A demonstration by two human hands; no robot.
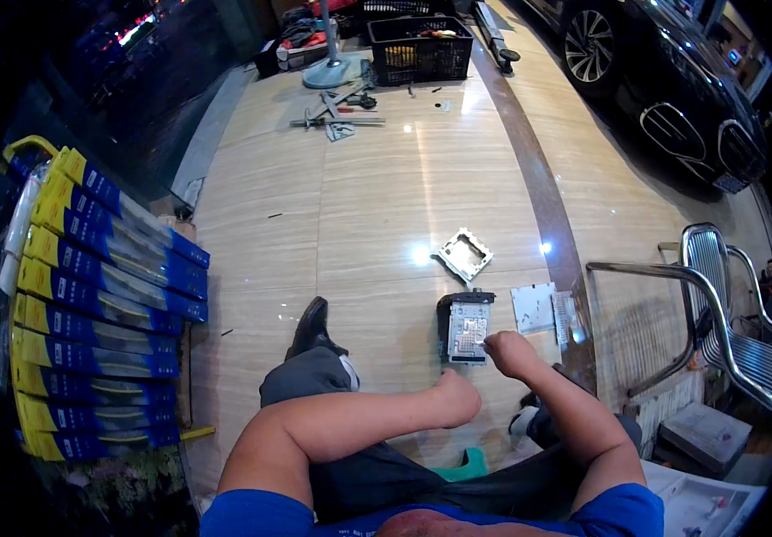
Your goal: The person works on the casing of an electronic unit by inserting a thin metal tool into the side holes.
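Hides the fingers of the left hand [457, 400], grip impossible to tell, nearside of the metal unit [469, 328] on the floor [368, 215]. Curls the right hand [511, 354], fingertips and grip obscured, at the unit's right edge, elbow bent.

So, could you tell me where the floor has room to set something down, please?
The floor is bare between the tools and the pale frame, and between the black shoe and the boxy unit. It is crowded at the unit: left hand and right hand close, metal plate to the right.
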